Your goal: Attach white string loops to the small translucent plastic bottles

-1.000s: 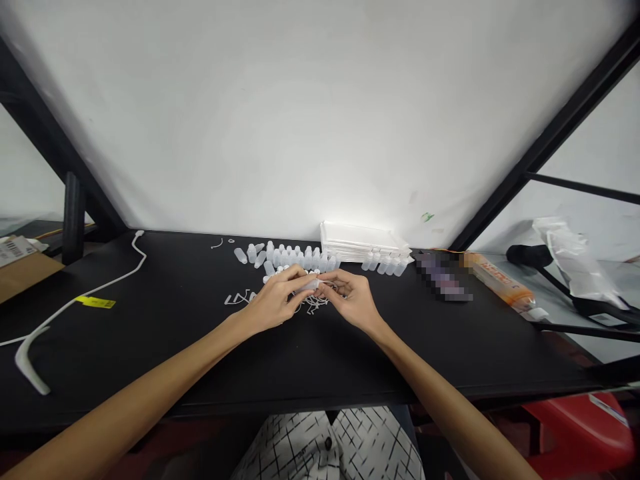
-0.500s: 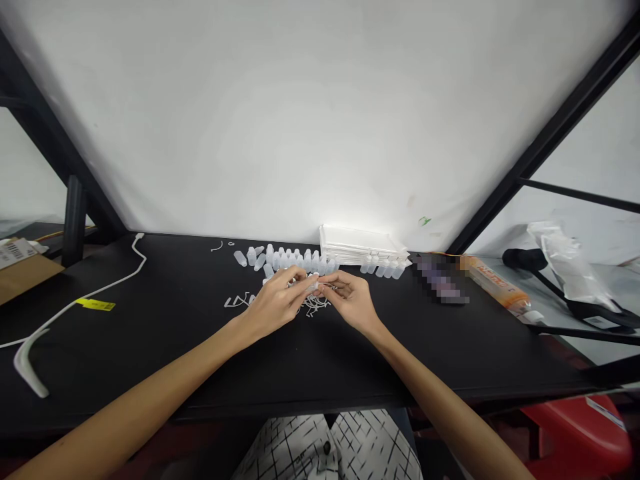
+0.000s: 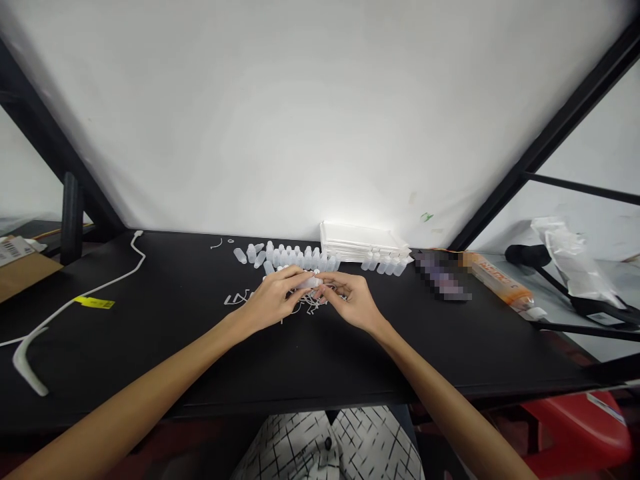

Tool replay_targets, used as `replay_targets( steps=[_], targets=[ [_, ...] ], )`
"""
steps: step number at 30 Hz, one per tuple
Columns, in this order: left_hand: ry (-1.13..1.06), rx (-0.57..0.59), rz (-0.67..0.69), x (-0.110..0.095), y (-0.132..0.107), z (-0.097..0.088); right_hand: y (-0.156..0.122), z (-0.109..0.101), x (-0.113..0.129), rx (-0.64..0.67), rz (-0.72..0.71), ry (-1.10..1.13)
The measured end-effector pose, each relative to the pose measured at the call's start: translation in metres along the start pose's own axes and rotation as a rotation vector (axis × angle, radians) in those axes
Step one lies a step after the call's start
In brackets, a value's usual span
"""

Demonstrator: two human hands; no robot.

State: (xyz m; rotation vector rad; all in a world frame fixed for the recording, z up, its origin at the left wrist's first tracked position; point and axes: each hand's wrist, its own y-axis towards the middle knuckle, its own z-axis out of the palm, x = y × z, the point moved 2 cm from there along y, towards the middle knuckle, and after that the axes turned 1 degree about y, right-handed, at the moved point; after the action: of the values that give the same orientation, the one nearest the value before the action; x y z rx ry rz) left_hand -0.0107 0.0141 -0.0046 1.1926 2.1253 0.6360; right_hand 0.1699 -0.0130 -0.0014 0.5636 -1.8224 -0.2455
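Observation:
A small translucent plastic bottle (image 3: 309,283) lies sideways between my hands, just above the table. My left hand (image 3: 270,298) is closed around its body, fingers over the top and thumb below. The fingertips of my right hand (image 3: 356,300) pinch its white cap end, partly hiding it. Under and around the hands lies a loose pile of thin white bent tubes (image 3: 239,297). Directly behind stands a row of similar small bottles (image 3: 295,256), with a few lying on their sides at its left end.
Flat white trays or boxes (image 3: 363,240) are stacked against the wall, with several bottles (image 3: 385,265) before them. A white cable (image 3: 107,285) with a yellow tag runs along the left. A blurred dark object (image 3: 443,275) and an orange package (image 3: 500,280) lie right.
My left hand's fingers have shifted and opened slightly around the bottle, so more of its body shows. My right hand keeps its pinch at the cap end.

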Motion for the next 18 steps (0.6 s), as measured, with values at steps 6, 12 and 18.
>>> replay_targets(
  steps=[6,12,18],
  targets=[
    [0.112,-0.064,0.11,-0.004,-0.001,0.0,0.0,0.001,-0.004,-0.03,0.068,0.167],
    [0.111,-0.112,0.17,-0.008,-0.002,0.001,0.002,0.002,-0.004,-0.039,0.116,0.229],
    [0.083,-0.19,0.215,-0.011,-0.002,0.0,0.001,0.002,-0.004,-0.042,0.121,0.283]
  ],
)
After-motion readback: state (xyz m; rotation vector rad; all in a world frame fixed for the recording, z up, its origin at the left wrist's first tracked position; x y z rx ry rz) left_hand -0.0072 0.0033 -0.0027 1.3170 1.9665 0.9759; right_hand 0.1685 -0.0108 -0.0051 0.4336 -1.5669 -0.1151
